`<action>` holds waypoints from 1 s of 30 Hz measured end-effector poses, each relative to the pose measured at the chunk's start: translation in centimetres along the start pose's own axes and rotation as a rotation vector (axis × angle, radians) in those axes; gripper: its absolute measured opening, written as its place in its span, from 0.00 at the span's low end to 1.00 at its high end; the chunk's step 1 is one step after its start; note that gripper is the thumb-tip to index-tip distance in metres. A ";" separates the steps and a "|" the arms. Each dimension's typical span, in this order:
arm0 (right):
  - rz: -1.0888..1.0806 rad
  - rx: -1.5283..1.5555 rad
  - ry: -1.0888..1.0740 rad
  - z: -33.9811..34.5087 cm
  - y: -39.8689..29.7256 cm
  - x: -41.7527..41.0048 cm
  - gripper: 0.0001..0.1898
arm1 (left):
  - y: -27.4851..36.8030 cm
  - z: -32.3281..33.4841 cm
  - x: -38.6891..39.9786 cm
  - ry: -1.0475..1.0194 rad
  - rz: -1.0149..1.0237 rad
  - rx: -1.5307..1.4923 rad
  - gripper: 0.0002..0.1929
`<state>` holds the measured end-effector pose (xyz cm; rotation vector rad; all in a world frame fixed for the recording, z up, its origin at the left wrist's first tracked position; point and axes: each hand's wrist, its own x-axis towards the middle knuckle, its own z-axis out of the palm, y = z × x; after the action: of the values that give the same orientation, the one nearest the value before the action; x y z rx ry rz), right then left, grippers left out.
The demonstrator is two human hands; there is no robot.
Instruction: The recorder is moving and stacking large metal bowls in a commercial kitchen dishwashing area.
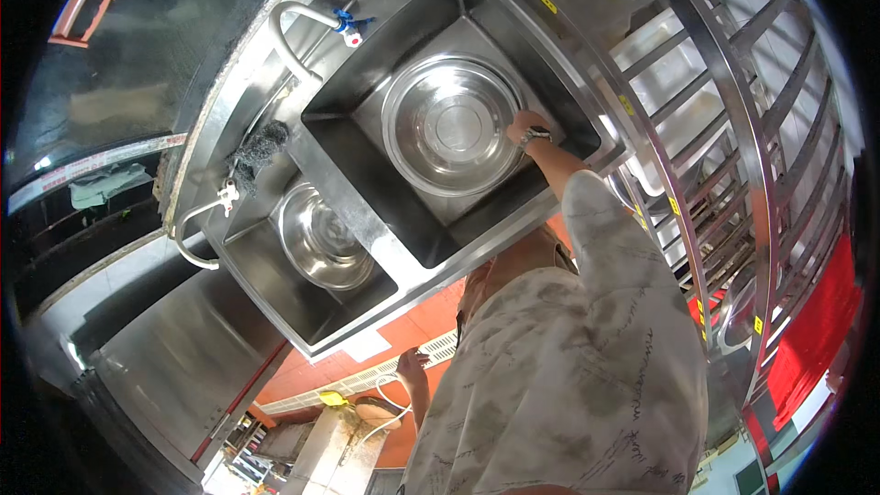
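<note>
My right hand (528,128), with a watch on the wrist, grips the right rim of a round stainless steel basin (457,127). That basin sits on the floor of the larger bay of a steel double sink (375,223); whether it holds water is hard to tell. In the smaller bay stands another round steel basin (323,237), tilted against the wall. My left hand (412,366) hangs low beside my body, outside the sink, its fingers loosely bent with nothing visible in them.
Two curved taps, one (292,34) by each bay, stand at the sink's back ledge. Dark scouring mesh (261,148) lies between them. A slatted metal rack (708,82) rises on the right. Below are a red floor (309,364), a drain grate (357,379) and a white hose (385,426).
</note>
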<state>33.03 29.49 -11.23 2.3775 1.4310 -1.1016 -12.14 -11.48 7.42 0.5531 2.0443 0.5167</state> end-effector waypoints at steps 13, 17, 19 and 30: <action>-0.098 0.223 0.018 -2.0 1.3 -3.6 0.28 | 3.7 1.4 0.7 0.011 0.023 -0.016 0.13; 0.044 0.651 -0.201 -2.4 0.5 -4.1 0.21 | 4.2 1.7 0.7 0.000 0.036 0.002 0.14; 0.149 0.767 -0.247 -2.4 0.2 -4.4 0.20 | 4.2 1.9 0.9 -0.024 0.062 0.000 0.14; 0.208 0.892 -0.511 -3.0 -1.7 -5.8 0.12 | 3.8 2.5 1.4 -0.053 0.116 -0.076 0.14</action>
<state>31.65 27.74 -4.84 2.3061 0.5410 -2.4075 -9.93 -7.26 7.36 0.6360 1.9426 0.6390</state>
